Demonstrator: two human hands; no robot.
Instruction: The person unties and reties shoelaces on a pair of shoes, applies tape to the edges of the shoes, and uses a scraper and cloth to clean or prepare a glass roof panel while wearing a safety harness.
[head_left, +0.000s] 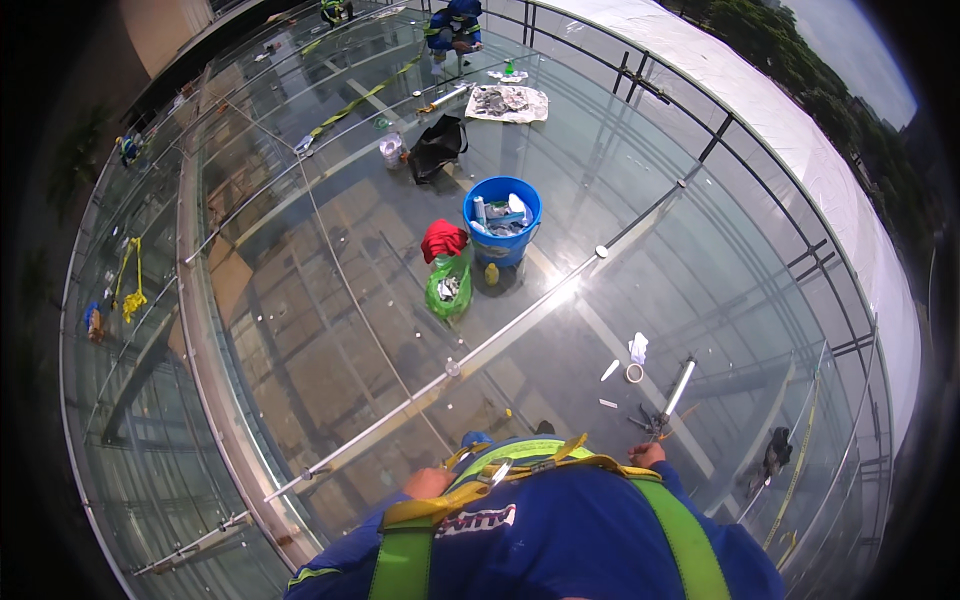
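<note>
My left hand (pixel 428 483) is low at the front of my body, beside the yellow harness strap. Its fingers are hidden. My right hand (pixel 647 455) is near the glass with its fingers curled; whatever they hold, if anything, cannot be made out. Just beyond it lies a caulking gun (pixel 681 388) with a white tube and dark handle. To the left of the gun are a roll of tape (pixel 634 373), a crumpled white cloth or paper (pixel 638 347), a slim white piece (pixel 610 370) and a smaller white strip (pixel 608 403).
A blue bucket (pixel 502 260) full of supplies stands ahead, beside a green bag (pixel 449 288), a red cloth (pixel 443 240) and a yellow bottle (pixel 491 274). A raised metal joint (pixel 520 322) crosses the glass. Railings (pixel 770 165) edge the right. A co-worker (pixel 453 28) crouches far ahead.
</note>
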